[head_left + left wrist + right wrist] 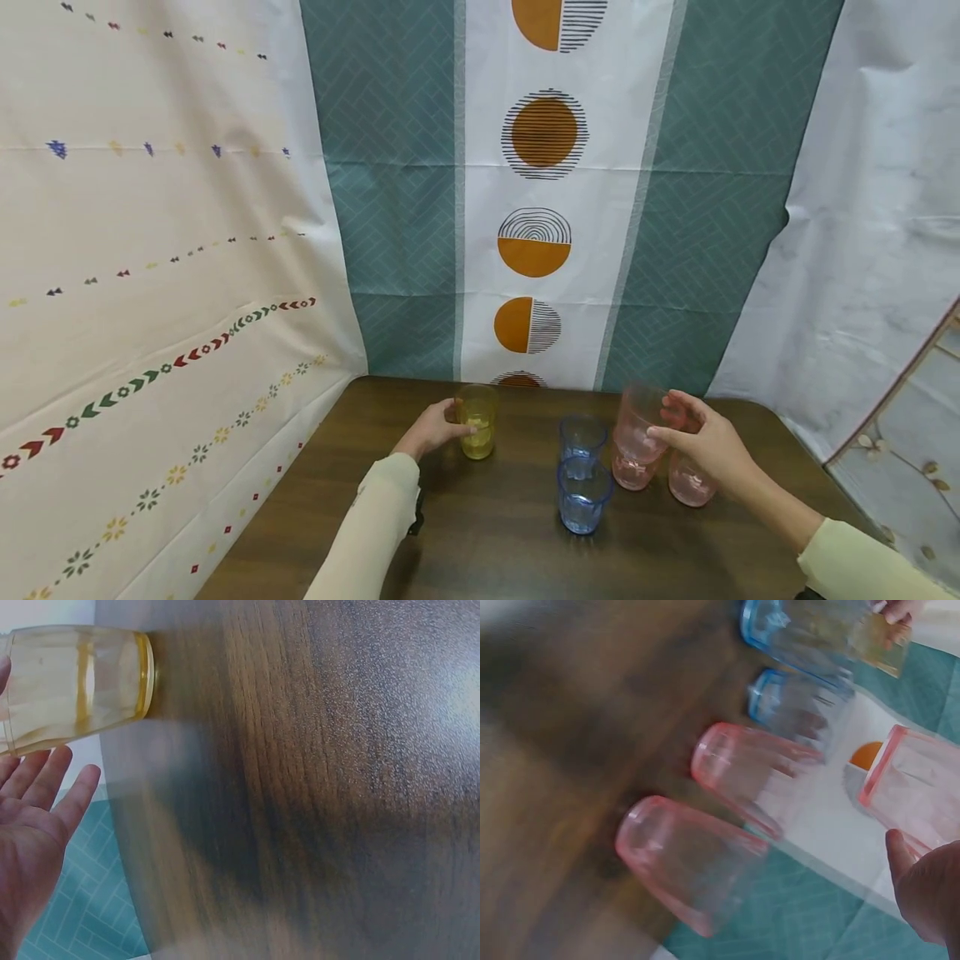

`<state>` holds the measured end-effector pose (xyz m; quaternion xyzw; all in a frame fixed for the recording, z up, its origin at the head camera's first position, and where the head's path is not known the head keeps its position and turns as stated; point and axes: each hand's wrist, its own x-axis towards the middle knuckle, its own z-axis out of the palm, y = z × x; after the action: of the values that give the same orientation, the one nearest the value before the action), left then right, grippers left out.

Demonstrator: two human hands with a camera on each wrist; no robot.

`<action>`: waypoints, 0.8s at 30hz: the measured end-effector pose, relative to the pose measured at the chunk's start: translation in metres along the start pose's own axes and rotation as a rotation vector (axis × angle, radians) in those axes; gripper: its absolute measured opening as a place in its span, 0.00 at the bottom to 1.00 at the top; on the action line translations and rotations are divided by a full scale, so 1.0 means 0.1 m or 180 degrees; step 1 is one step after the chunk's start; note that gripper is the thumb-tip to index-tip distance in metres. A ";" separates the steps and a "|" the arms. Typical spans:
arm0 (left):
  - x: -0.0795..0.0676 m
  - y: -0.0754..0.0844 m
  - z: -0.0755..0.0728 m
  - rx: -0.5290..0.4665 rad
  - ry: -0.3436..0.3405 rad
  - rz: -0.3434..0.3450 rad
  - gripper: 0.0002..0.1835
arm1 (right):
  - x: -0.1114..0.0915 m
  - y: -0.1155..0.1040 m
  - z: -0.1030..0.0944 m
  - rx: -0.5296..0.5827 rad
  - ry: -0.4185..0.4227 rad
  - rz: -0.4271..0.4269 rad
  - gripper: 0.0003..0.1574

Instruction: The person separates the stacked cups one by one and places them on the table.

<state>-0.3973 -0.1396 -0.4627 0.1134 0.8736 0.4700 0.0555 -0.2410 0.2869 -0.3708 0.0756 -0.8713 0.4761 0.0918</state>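
**Fingers [693, 406] Curved, Thumbs Opposed**

Right hand [712, 442]: thumb and fingers pinch a pink, transparent, tapered tumbler [640, 427], raised above the dark wood-grain table [465, 550]. Two matching pink tumblers [686, 859] stand upright on the tabletop, below the raised one and apart from it. Left hand [435, 427]: thumb and fingers curve around a yellow, transparent tumbler [478, 432], upright on the table toward its far edge; full fingertip contact cannot be told. Two blue, transparent tumblers [582, 507] stand between the hands, one just in front of the other.
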 end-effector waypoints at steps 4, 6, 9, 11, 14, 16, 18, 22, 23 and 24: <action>0.01 -0.01 -0.01 -0.0036 0.0010 0.0027 0.40 | -0.10 0.11 0.04 -0.0021 -0.0025 0.0017 0.53; 0.02 -0.02 -0.02 -0.0039 0.0013 0.0025 0.40 | -0.15 0.18 0.07 -0.0045 -0.0027 0.0028 0.53; 0.03 -0.03 -0.02 -0.0032 0.0011 0.0008 0.40 | -0.22 0.27 0.13 -0.0028 -0.0017 0.0082 0.53; 0.04 -0.03 -0.02 -0.0011 0.0005 0.0007 0.40 | -0.27 0.34 0.18 0.0026 -0.0031 0.0128 0.54; 0.04 -0.03 -0.02 -0.0004 -0.0014 0.0009 0.40 | -0.34 0.43 0.25 0.0120 -0.0064 0.0211 0.54; 0.04 -0.03 -0.02 0.0002 -0.0023 0.0013 0.41 | -0.38 0.48 0.30 0.0140 -0.0080 0.0247 0.54; 0.04 -0.02 -0.02 0.0000 -0.0031 0.0008 0.41 | -0.41 0.52 0.34 0.0117 -0.0066 0.0270 0.54; 0.03 -0.01 -0.02 0.0025 -0.0030 0.0002 0.41 | -0.45 0.58 0.40 0.0127 -0.0055 0.0273 0.53; 0.03 -0.01 -0.02 0.0025 -0.0037 -0.0002 0.41 | -0.46 0.60 0.41 0.0146 -0.0072 0.0282 0.53; 0.02 -0.01 -0.02 0.0037 -0.0041 0.0004 0.41 | -0.47 0.62 0.42 0.0160 -0.0080 0.0291 0.53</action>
<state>-0.4002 -0.1412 -0.4623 0.1172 0.8759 0.4641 0.0602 -0.2125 0.2862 -0.4547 0.0440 -0.8627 0.5006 0.0571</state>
